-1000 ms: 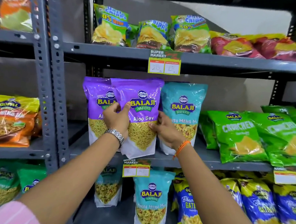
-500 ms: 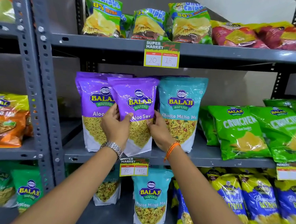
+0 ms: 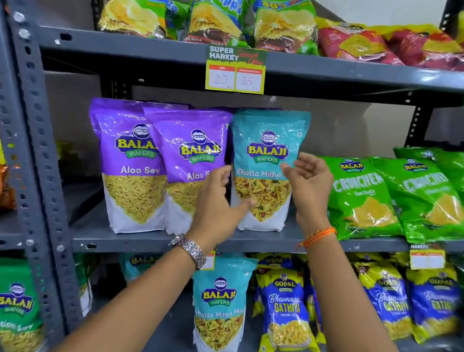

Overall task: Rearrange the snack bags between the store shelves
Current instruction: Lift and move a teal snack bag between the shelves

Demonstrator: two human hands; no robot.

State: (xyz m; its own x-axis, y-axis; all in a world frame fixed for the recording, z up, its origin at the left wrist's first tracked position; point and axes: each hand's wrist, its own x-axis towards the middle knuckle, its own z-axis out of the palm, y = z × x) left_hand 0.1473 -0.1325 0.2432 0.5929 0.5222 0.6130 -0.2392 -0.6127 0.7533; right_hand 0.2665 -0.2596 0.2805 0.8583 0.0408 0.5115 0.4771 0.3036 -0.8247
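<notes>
Two purple Aloo Sev bags stand upright on the middle shelf (image 3: pixel 127 241), the left one (image 3: pixel 132 166) and the right one (image 3: pixel 190 162) overlapping it. A teal Khatta Mitha bag (image 3: pixel 268 151) stands just right of them. My left hand (image 3: pixel 218 202) is open in front of the gap between the right purple bag and the teal bag, thumb across the teal bag's lower left. My right hand (image 3: pixel 308 181) hovers open at the teal bag's right edge, fingers spread. Neither hand grips anything.
Green Crunchex bags (image 3: pixel 361 196) lean on the same shelf to the right. Chips bags (image 3: pixel 217 18) fill the top shelf above a price tag (image 3: pixel 235 71). Below stand another teal bag (image 3: pixel 219 307) and blue Gathiya bags (image 3: pixel 284 311). A grey upright post (image 3: pixel 32 145) divides the left rack.
Both hands let go of the right purple Aloo Sev bag, which now stands on the shelf. They moved right, to either side of the teal bag.
</notes>
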